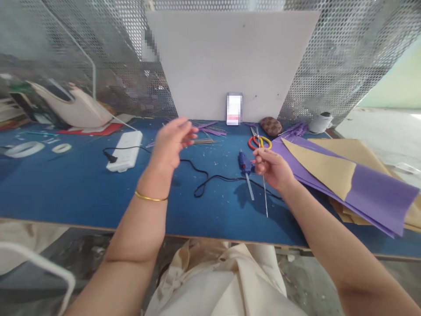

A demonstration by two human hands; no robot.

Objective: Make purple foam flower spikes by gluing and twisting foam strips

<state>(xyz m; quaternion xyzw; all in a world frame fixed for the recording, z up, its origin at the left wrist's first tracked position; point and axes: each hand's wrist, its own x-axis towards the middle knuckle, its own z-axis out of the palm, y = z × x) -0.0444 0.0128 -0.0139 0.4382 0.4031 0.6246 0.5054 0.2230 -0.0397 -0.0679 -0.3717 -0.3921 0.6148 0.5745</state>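
My right hand [271, 166] pinches a thin pale stick [265, 197], which slants down toward the table's front edge. Beside that hand lies a blue glue gun [245, 161] with a clear glue stick [250, 186] protruding from its back. Just beyond the fingers are scissors [259, 142] with red and yellow handles, partly covered by the hand. My left hand [173, 142] is raised over the table, fingers apart and holding nothing, a gold bangle [151, 198] on its wrist. Close to it lie purple strips [212, 129] and several thin wires [205, 141].
A white power strip [125, 151] sits left, and a black cord [223, 177] winds across the blue table [82, 193]. Purple and tan sheets [371, 193] are stacked at right. A phone [234, 109] leans on the white board [237, 57]. Tape rolls [62, 148] lie far left.
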